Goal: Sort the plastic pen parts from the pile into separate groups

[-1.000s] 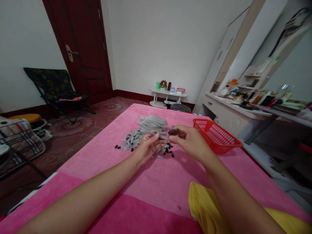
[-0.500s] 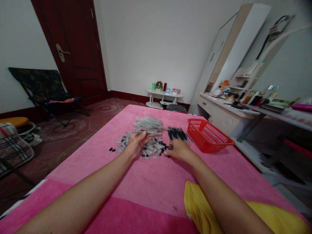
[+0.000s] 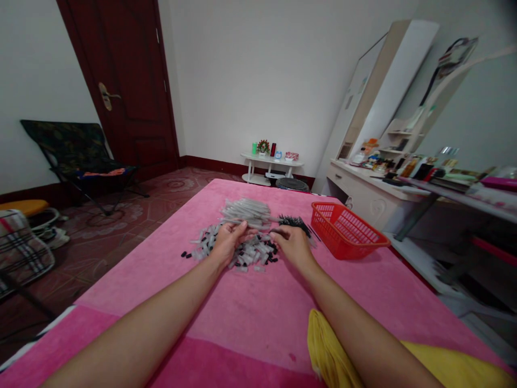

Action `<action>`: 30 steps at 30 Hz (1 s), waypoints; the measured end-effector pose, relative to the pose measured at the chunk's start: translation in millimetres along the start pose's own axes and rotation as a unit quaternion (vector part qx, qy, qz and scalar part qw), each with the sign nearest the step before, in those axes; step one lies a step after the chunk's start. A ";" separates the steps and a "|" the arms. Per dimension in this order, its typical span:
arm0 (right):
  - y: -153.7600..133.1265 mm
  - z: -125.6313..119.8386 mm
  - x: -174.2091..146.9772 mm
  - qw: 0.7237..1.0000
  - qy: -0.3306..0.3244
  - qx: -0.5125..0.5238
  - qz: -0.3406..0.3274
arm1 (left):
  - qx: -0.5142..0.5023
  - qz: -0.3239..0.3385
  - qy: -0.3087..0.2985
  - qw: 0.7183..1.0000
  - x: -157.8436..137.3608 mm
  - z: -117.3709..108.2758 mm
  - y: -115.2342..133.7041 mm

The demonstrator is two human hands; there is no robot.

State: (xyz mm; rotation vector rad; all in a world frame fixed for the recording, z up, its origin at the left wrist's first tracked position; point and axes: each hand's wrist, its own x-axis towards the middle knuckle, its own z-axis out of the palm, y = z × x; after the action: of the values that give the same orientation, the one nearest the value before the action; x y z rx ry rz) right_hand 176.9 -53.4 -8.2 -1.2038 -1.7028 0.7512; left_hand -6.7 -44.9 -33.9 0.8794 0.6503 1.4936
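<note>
Over the heap of small clear caps (image 3: 258, 251) and black plugs, my left hand (image 3: 227, 243) is closed on what looks like a clear pen barrel, mostly covered by the fingers. My right hand (image 3: 294, 245) faces it from the right, with thumb and fingertips pinched on a small dark piece too tiny to make out well. Behind the hands lies a pile of translucent pen barrels (image 3: 246, 209). Thin black pen refills (image 3: 294, 221) lie beyond my right hand, which partly hides them.
A red plastic basket (image 3: 347, 231) stands on the right of the pink-covered table (image 3: 238, 318). Yellow cloth (image 3: 333, 350) lies under my right forearm. A crowded dressing table (image 3: 371, 188) is at the right, a folding chair (image 3: 81, 151) at the left.
My right hand has lifted from beside the black pieces and moved forward, closer to my left hand. The left hand stays nearly in place; the view has tilted slightly upward.
</note>
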 end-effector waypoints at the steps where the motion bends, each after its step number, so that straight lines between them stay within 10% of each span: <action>1: 0.5 3.1 0.2 0.999 0.007 0.047 0.017 | 0.001 0.004 0.001 1.000 2.1 0.2 -1.1; 9: 2.6 12.2 0.4 0.964 0.040 0.243 0.097 | 0.023 0.003 -0.022 0.999 3.8 4.6 -4.0; 30: 3.6 13.2 -0.5 0.978 0.031 0.197 0.069 | 0.062 0.010 -0.036 0.997 2.1 6.1 -8.7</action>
State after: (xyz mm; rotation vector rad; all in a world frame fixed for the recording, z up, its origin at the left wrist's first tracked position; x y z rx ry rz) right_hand 166.5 -52.4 -17.0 -1.0583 -1.3481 1.0673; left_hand 3.2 -42.3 -37.3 1.0337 0.6890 1.4447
